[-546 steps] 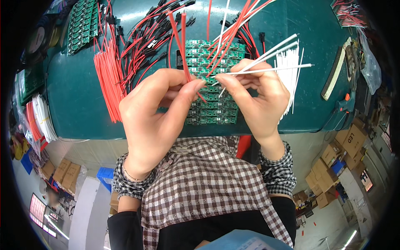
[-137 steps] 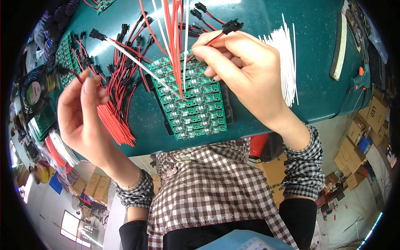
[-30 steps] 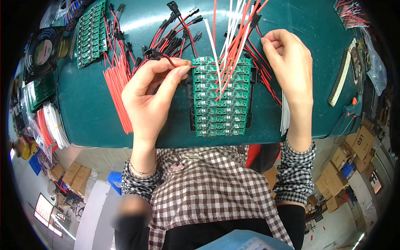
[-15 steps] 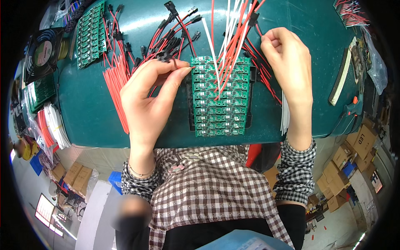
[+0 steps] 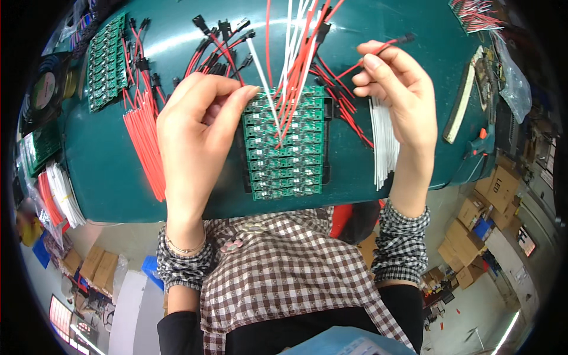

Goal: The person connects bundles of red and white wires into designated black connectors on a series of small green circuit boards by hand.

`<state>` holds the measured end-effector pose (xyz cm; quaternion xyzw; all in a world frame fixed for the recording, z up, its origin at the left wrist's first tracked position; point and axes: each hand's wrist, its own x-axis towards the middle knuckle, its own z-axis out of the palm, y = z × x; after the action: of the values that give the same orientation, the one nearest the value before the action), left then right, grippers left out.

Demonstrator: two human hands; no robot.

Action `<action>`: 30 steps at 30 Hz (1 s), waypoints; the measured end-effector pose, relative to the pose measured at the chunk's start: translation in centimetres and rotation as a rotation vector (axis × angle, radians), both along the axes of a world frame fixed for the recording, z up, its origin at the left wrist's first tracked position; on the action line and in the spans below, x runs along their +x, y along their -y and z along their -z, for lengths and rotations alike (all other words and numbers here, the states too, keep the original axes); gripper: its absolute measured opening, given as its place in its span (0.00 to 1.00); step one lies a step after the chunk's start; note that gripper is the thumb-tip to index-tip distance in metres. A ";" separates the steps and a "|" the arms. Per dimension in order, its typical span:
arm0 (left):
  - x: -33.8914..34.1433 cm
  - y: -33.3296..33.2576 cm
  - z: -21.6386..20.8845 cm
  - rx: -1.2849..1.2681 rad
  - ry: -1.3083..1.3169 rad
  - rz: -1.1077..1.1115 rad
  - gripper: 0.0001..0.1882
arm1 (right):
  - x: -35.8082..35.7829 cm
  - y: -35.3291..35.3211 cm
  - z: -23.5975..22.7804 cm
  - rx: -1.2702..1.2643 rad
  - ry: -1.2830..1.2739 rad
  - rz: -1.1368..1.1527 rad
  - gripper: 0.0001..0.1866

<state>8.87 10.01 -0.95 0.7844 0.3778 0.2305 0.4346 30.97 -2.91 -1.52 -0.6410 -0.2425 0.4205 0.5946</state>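
Note:
A green circuit board panel [image 5: 287, 168] with rows of small components lies before me in a black holder [image 5: 327, 124]. Loose red and white wires [image 5: 290, 83] spread upward from its middle. My left hand [image 5: 192, 133] is closed in a pinch at the panel's upper left corner; whatever its fingertips hold is hidden. Off the panel's right side, my right hand [image 5: 405, 94] grips a red and black connector cable [image 5: 381, 46] between thumb and fingers. The cable's black plug [image 5: 406, 38] sticks out to the right above the hand.
Red wires [image 5: 143, 148] lie bundled at left, white wires [image 5: 383, 145] at right. More connector cables [image 5: 216, 50] sit behind the panel. A second board panel [image 5: 107, 65] is far left, near a fan [image 5: 46, 89]. A glue gun [image 5: 480, 144] lies at the right edge.
My right hand has turned, its fingers have spread somewhat, and the cable now shows in its grip. The whole view has shifted, moving the table leftward. My left hand stays by the panel's corner.

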 end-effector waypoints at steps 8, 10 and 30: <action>-0.3 0.2 0.3 -0.038 0.019 -0.016 0.07 | -2.8 1.4 -0.9 0.088 -0.102 0.060 0.10; -0.4 0.3 0.5 -0.055 0.056 -0.032 0.07 | -3.8 1.6 -0.9 0.114 -0.069 0.045 0.08; -0.4 -5.3 1.4 0.189 -0.342 -0.143 0.10 | -7.1 1.1 1.3 0.114 0.101 0.023 0.06</action>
<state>8.44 15.29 -2.37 0.8206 0.4774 0.1587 0.2711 23.89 -4.00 -2.87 -0.6291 -0.2883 0.3665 0.6219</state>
